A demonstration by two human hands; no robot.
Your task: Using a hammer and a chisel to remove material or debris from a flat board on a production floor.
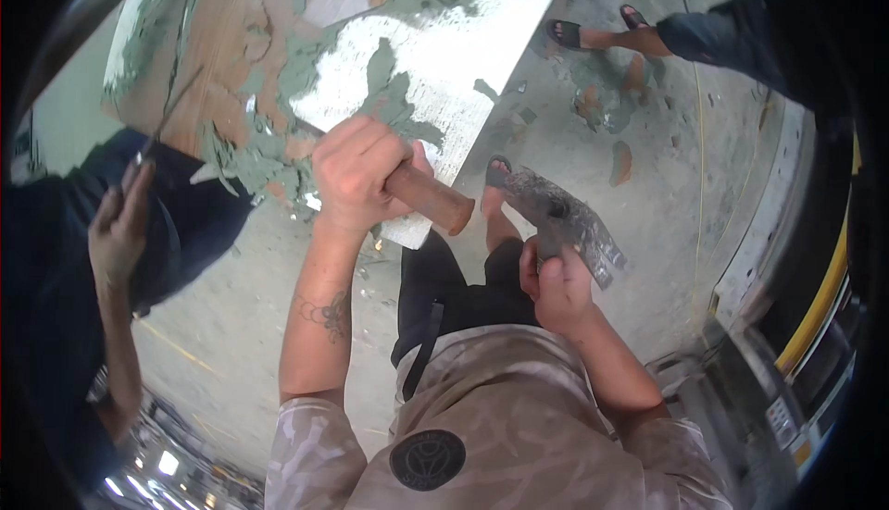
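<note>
My left hand (356, 172) is closed around a round reddish-brown wooden handle (429, 197), whose blunt end points to the right. The tool's other end is hidden beneath my fist. This hand is over the near corner of a board (444, 47), where white surface shows between torn patches of grey-green coating (380, 70). To the right, in front of my body, my right hand (560, 292) grips a hammer-like tool with a long, worn grey metal head (560, 214). Its head is apart from the wooden handle, and most of its grip is hidden by my fingers.
At the left, another person's hand (120, 223) holds a thin, pointed tool (171, 117) beside the board. A sandalled foot (579, 36) of someone else stands at the upper right. Coating scraps (620, 163) litter the concrete floor (648, 223). Machinery with a yellow edge (820, 316) lines the right side.
</note>
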